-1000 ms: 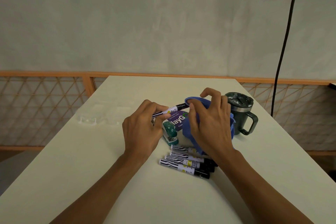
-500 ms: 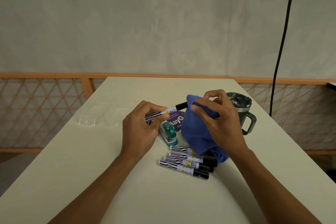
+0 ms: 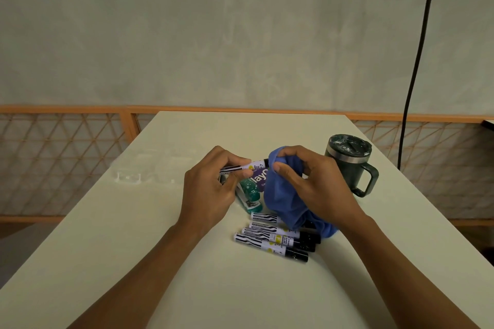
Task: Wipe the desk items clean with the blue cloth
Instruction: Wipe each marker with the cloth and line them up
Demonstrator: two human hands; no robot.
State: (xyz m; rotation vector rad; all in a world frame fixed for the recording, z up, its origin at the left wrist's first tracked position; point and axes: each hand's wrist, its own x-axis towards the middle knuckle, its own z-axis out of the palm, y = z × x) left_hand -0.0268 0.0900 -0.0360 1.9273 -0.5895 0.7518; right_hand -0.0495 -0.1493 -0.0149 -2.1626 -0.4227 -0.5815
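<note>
My left hand pinches a black-and-white marker above the white desk, its cap end pointing right. My right hand grips the blue cloth and wraps it round the marker's cap end, which is hidden inside the fabric. The cloth hangs down to the desk. Several more markers lie side by side in front of the hands. A teal bottle and a purple printed pack lie under the held marker.
A dark green lidded mug with a handle stands right of my right hand. A clear plastic case lies at the desk's left. An orange lattice railing runs behind the desk, and a black cable hangs at right.
My right hand has drawn the cloth left over the marker's black cap end, which was bare before. The cloth now bunches round it. My left hand has stayed in place.
</note>
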